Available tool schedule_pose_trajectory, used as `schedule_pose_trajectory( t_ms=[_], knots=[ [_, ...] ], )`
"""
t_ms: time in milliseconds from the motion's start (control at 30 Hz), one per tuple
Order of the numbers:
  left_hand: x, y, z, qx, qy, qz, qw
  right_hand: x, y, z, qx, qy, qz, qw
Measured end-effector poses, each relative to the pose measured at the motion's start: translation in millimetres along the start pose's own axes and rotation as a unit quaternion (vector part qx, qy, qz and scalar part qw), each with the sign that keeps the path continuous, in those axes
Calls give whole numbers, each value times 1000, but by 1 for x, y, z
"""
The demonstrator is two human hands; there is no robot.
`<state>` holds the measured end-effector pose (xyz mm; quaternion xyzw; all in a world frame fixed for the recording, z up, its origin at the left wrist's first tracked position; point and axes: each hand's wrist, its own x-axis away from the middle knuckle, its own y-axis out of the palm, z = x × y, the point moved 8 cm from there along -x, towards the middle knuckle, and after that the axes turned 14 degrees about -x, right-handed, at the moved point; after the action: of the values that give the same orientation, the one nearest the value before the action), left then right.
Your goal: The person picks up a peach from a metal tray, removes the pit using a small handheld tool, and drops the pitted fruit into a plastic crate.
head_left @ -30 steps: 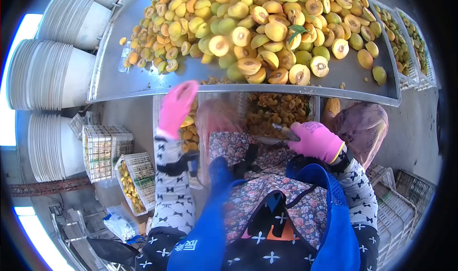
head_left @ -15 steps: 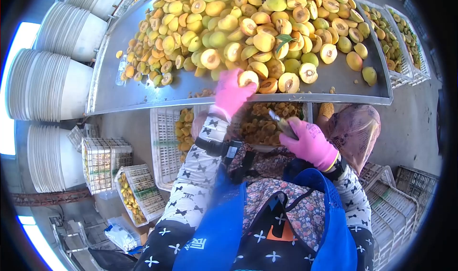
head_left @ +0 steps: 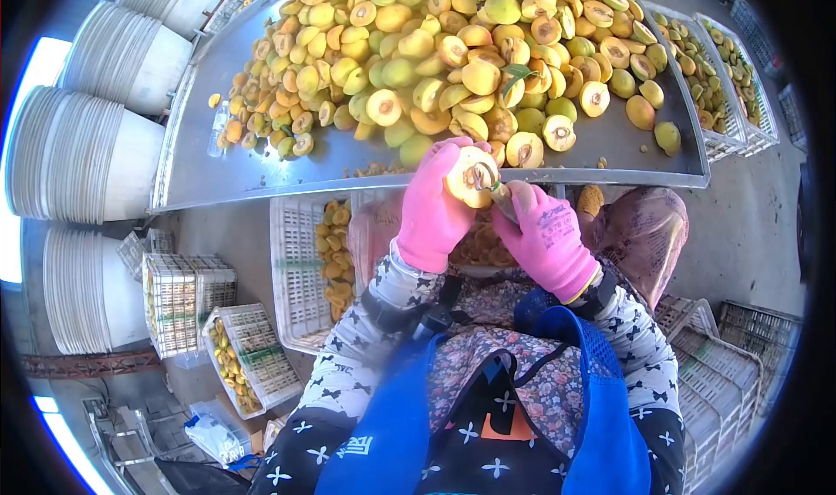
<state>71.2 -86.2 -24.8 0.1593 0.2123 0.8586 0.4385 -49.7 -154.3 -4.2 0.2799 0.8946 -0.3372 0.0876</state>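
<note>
My left hand [head_left: 435, 206], in a pink glove, holds a halved yellow peach [head_left: 461, 187] with its cut face turned to the right. The pit shows in the middle of that face. My right hand [head_left: 550, 238], gloved in pink too, is closed around the handle of a pitting knife [head_left: 502, 201]. Its curved metal tip sits at the pit of the peach half. Both hands are just over the near edge of a metal table [head_left: 313, 180]. On the table lies a big heap of yellow peach halves [head_left: 392, 60], many with pits in them.
Below the table edge stands a white crate [head_left: 300, 269] with pitted peach halves [head_left: 335, 260]. More crates of fruit stand at left [head_left: 252, 356] and right [head_left: 697, 68]. Stacked white tubs [head_left: 78, 155] line the left side. A plastic bottle [head_left: 219, 129] lies on the table.
My left hand has lifted the peach half off the heap's near edge toward me. My right hand has brought the pitting knife up and left, onto the pit.
</note>
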Motion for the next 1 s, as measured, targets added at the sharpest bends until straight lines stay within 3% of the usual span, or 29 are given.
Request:
schedule_pose_trajectory(
  t_ms=[167,367,467,567,733,833,900,967,1000],
  knots=[
    [4,9,2,50,-20,-2,999,-3,-5,-8,68,-35,-27,997],
    [13,11,1,-149,-14,44,988,4,2,1,149,-53,-113,981],
    [15,9,-3,-122,-34,76,989,9,5,-1,63,-5,-132,989],
    [13,11,1,-106,15,101,989,12,9,-14,-156,41,-73,984],
    [13,15,12,-160,56,150,974,16,20,-13,-256,48,-52,964],
    [12,9,8,-162,36,153,974,20,33,-4,-334,173,-140,916],
    [8,8,3,-171,0,124,977,16,21,-22,-182,-62,-80,978],
    [2,9,-2,-197,-56,62,977,25,22,-29,-121,-165,-45,978],
    [4,10,-2,-184,-68,67,978,24,23,-29,-142,-153,-42,977]
  ],
)
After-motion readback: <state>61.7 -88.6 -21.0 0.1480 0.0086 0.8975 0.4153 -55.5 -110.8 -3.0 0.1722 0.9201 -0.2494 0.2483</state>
